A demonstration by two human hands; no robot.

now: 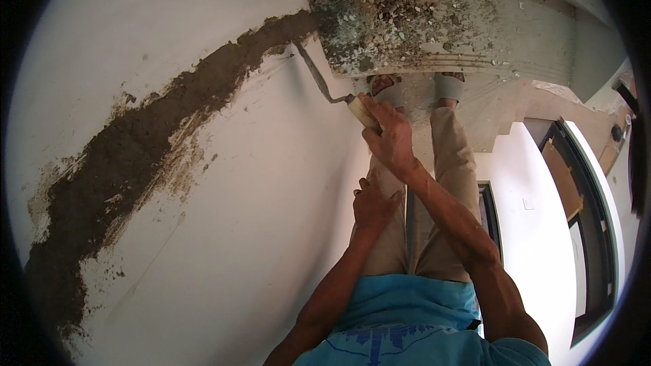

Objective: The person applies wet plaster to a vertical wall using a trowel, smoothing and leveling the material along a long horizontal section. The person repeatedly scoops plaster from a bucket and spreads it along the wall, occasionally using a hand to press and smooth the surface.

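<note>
While the right hand is wrapped tight around the pale wooden handle of a trowel, fingers curled shut on it, the thin metal blade runs up and to the left from the fist and its tip sits right at the end of the mortar band on the white wall. That band is a rough brown-grey streak slanting across the wall, wide and smeary at the lower left, narrower near the trowel. Left hand is just below the right wrist, fingers loosely spread, resting flat on the thigh of the beige trousers, holding nothing. Past the fist you can see grey sandals planted on a concrete step littered with gravel and crumbs of mortar. Light blue shirt fills the bottom edge.
</note>
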